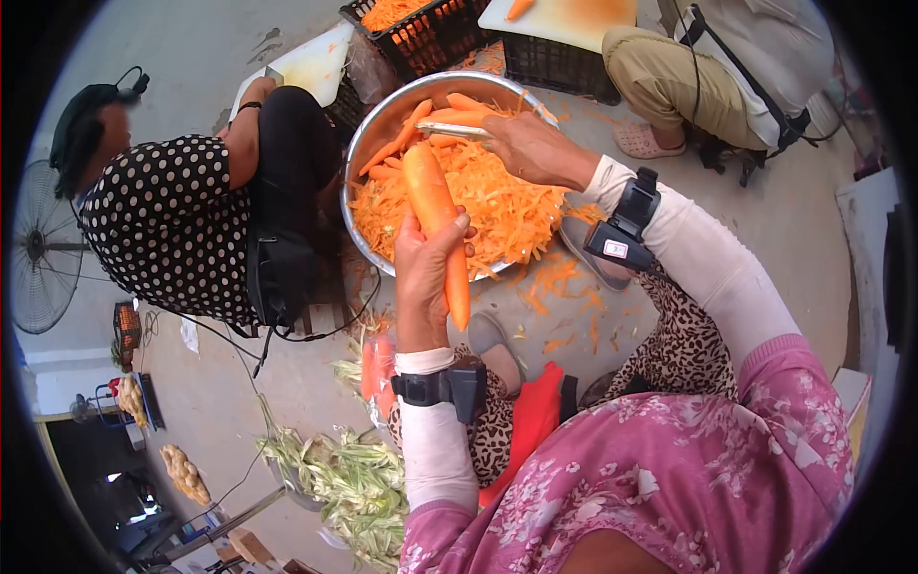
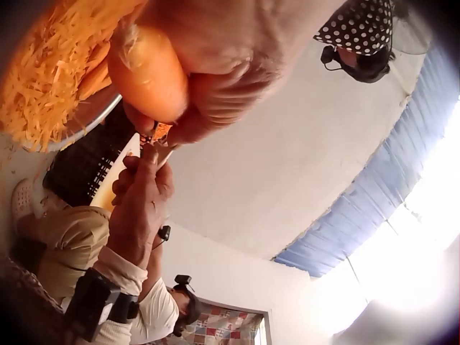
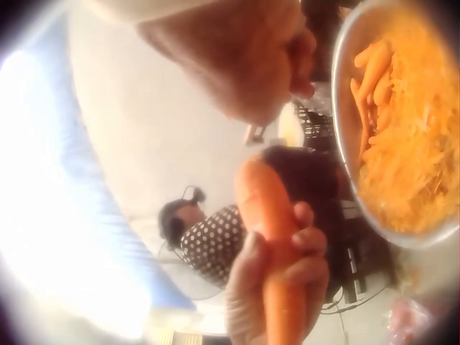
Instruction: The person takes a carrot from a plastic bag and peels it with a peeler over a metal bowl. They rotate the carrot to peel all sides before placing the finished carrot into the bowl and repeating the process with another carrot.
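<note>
My left hand point(image 1: 419, 273) grips a large peeled-looking carrot point(image 1: 429, 187), thumb across it, its thick end pointing away from me over the bowl. In my right hand point(image 1: 537, 148) is a metal peeler point(image 1: 451, 129), held just beyond the carrot's thick end and apart from it. Beneath both lies a wide steel bowl point(image 1: 381, 117), filled with orange carrot shavings point(image 1: 497, 206) and several whole carrots point(image 1: 397, 139) along its far side. The right wrist view shows the peeler's end point(image 3: 253, 134) sticking out past my right hand.
A person in a dotted top point(image 1: 172, 225) sits left with a cutting board point(image 1: 320, 67). Another person point(image 1: 660, 72) sits at the far right by a second board point(image 1: 564, 21). Black crates point(image 1: 435, 43) stand behind the bowl. Corn husks point(image 1: 359, 488) and scattered shavings point(image 1: 545, 287) lie on the floor.
</note>
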A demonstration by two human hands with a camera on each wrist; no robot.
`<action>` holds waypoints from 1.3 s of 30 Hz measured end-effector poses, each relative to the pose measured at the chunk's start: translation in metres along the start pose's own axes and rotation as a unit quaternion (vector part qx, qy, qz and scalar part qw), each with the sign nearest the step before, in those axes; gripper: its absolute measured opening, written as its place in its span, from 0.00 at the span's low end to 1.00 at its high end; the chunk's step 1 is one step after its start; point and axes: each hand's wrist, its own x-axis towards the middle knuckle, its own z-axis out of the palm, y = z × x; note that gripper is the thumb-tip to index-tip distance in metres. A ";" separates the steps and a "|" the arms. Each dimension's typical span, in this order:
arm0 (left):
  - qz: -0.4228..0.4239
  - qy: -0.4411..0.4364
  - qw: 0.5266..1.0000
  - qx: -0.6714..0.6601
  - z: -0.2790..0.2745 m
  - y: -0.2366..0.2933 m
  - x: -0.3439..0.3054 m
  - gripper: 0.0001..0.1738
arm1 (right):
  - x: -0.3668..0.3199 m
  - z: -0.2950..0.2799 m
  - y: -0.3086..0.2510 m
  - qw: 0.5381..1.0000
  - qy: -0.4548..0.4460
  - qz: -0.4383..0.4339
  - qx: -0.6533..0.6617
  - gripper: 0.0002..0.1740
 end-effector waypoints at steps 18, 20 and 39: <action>-0.001 -0.024 0.999 -0.029 -0.008 -0.011 -0.005 0.24 | 0.003 0.021 0.023 0.992 0.021 -0.058 -0.115 0.06; 0.000 -0.053 0.998 -0.028 -0.005 -0.009 -0.005 0.24 | 0.005 0.020 0.040 0.993 0.004 0.010 -0.119 0.06; -0.011 0.033 0.999 -0.019 -0.005 -0.012 0.003 0.22 | -0.008 0.018 0.016 0.985 0.111 -0.016 -0.134 0.04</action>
